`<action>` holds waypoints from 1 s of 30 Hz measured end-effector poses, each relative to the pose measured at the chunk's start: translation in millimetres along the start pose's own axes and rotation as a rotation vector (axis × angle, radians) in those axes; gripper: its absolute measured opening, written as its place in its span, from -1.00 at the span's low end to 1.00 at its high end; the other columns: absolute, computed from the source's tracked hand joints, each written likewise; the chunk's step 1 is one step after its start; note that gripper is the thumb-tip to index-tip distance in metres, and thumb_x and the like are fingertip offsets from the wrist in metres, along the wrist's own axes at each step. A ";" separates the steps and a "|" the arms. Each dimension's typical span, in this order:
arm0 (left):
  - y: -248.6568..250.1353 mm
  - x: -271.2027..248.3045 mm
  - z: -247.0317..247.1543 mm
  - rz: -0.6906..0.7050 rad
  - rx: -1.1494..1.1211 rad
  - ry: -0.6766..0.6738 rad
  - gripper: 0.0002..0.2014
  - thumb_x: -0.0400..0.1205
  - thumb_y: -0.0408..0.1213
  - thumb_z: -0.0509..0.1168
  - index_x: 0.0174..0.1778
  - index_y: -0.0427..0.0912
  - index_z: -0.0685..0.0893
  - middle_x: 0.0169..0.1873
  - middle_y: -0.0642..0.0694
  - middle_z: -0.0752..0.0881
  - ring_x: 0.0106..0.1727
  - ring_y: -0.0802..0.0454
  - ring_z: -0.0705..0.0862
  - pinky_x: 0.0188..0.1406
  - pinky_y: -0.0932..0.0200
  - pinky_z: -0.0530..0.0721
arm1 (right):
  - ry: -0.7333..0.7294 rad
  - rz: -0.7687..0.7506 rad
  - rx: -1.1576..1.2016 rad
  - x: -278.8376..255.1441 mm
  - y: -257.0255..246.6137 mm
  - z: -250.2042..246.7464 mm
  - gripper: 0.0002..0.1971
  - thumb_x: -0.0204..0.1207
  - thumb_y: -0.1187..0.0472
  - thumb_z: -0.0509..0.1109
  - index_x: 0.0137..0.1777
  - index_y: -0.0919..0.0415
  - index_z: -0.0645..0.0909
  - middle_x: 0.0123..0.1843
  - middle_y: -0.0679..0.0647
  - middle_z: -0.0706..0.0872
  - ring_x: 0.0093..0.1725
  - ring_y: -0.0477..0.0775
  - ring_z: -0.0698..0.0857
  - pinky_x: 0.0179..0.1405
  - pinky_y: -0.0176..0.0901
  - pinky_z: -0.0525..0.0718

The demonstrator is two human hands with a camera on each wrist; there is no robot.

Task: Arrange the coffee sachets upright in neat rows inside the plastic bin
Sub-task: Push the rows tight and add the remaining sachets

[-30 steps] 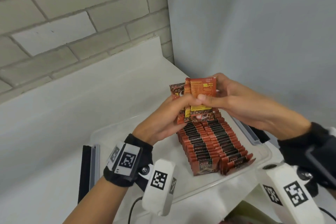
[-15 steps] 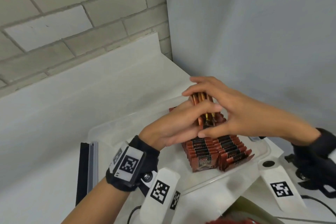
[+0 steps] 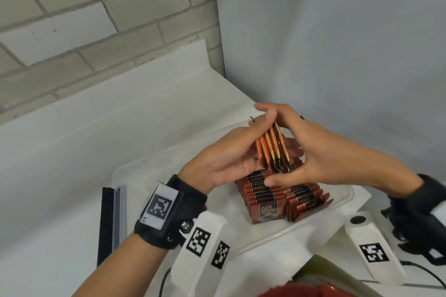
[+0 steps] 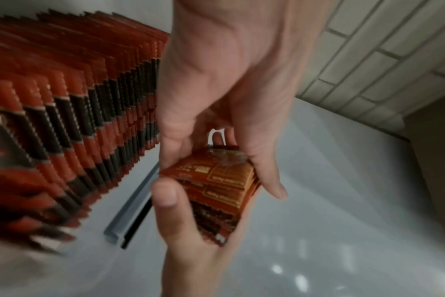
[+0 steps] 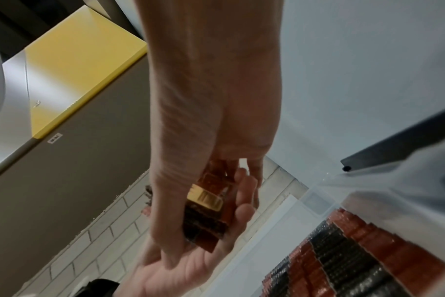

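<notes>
Both hands, my left hand (image 3: 224,161) and right hand (image 3: 321,152), grip a small bundle of orange-brown coffee sachets (image 3: 272,149) above the clear plastic bin (image 3: 135,169), over its upright sachet rows (image 3: 277,190).

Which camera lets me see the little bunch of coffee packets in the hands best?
The head view: the held sachets show edge-on, fanned between left hand and right hand. The left wrist view shows their printed faces, blurred; the right wrist view only a dim sliver.

Brick wall (image 3: 72,19), white counter (image 3: 84,152), black-and-grey strips (image 3: 112,222).
</notes>
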State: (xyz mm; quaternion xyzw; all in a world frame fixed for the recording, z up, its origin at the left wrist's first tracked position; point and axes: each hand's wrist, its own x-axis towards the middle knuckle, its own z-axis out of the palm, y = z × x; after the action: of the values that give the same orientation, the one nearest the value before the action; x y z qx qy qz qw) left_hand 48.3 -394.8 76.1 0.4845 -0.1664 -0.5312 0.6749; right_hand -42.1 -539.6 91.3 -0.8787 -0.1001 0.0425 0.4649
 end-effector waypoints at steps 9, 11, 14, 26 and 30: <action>-2.1 -2.2 4.4 0.028 -0.001 -0.083 -0.03 0.21 -0.20 0.64 0.49 -0.37 0.31 0.17 -0.42 0.57 0.04 -0.17 0.75 -0.03 0.07 0.76 | 0.077 -0.003 -0.042 -0.8 -2.6 0.3 -0.31 0.29 0.07 0.65 0.35 -0.12 0.36 0.07 -0.16 0.66 0.11 -0.13 0.67 -0.03 -0.38 0.64; -2.3 -2.5 5.6 0.015 0.003 -0.070 -0.24 0.32 -0.23 0.61 0.37 -0.39 0.42 0.12 -0.39 0.58 0.03 -0.10 0.75 0.01 0.10 0.76 | 0.101 -0.024 -0.079 1.2 -1.0 1.6 -0.31 0.28 0.03 0.62 0.36 -0.13 0.36 0.05 -0.21 0.64 0.06 -0.19 0.65 -0.11 -0.45 0.58; -2.8 -1.6 5.3 -0.014 0.011 -0.060 -0.75 0.55 -0.34 0.36 0.12 -0.31 0.58 -0.03 -0.26 0.70 -0.05 0.00 0.77 0.02 0.17 0.73 | 0.130 -0.010 -0.135 5.4 3.4 1.3 -0.19 0.21 -0.13 0.56 0.47 -0.17 0.30 0.13 -0.31 0.55 0.07 -0.40 0.56 -0.07 -0.57 0.48; -0.4 -0.5 -7.7 0.139 -0.096 0.004 -0.76 0.54 -0.46 0.28 0.06 -0.23 0.77 0.04 -0.27 0.78 0.06 -0.17 0.77 0.15 -0.10 0.72 | 0.339 0.180 0.316 -7.3 21.2 -17.3 -0.42 0.28 -0.14 0.45 0.33 -0.03 0.52 0.06 -0.06 0.77 0.04 -0.18 0.75 0.03 -0.36 0.68; -2.5 0.1 -7.7 0.153 -0.090 0.011 -0.76 0.59 -0.33 0.28 0.07 -0.10 0.81 0.11 -0.22 0.77 0.13 -0.15 0.75 0.27 -0.17 0.64 | 0.394 0.163 0.456 -8.2 24.2 -12.0 -0.60 0.31 0.07 0.48 0.17 0.09 0.65 -0.06 0.07 0.80 -0.07 -0.02 0.79 -0.16 -0.39 0.70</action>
State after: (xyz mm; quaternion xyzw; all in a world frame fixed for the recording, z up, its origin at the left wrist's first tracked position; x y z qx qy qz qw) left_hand 52.6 -391.1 70.3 0.4422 -0.1753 -0.4823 0.7356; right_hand -44.8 -564.3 78.0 -0.7483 0.0748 -0.0701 0.6554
